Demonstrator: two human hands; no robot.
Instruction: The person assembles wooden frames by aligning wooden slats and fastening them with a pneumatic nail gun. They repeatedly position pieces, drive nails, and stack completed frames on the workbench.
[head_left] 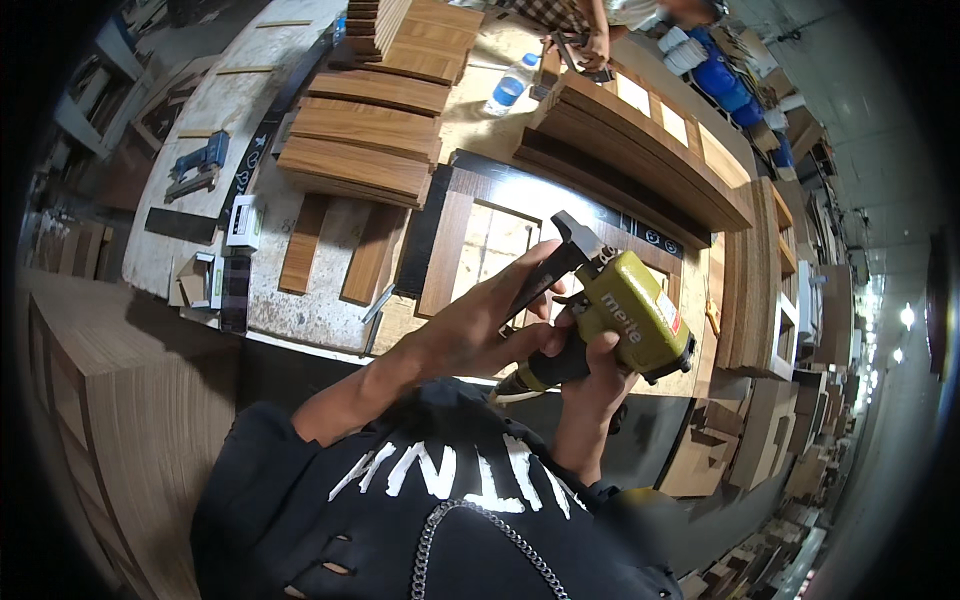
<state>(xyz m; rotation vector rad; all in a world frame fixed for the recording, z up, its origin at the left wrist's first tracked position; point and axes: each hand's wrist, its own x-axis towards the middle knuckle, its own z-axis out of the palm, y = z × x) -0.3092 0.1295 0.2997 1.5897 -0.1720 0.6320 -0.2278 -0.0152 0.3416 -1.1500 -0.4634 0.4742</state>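
Note:
A green and black nail gun (632, 318) is held over the near side of the workbench, its dark nose up and to the left. My right hand (592, 375) is closed round its black handle, where an air hose fitting joins at the lower end. My left hand (500, 318) is closed on the dark bar-shaped part along the gun's left side, which looks like its magazine. Beneath both hands lies a wood-grain frame (447, 250) with rectangular openings, partly hidden by the hands and gun.
Stacked brown boards (360, 150) stand at the left, with loose strips (303, 245) nearby. A long board stack (640, 150) lies at the right. A blue nail gun (200, 163), small boxes (244, 220) and a water bottle (511, 85) are on the bench. Another person's hand (596, 50) works across it.

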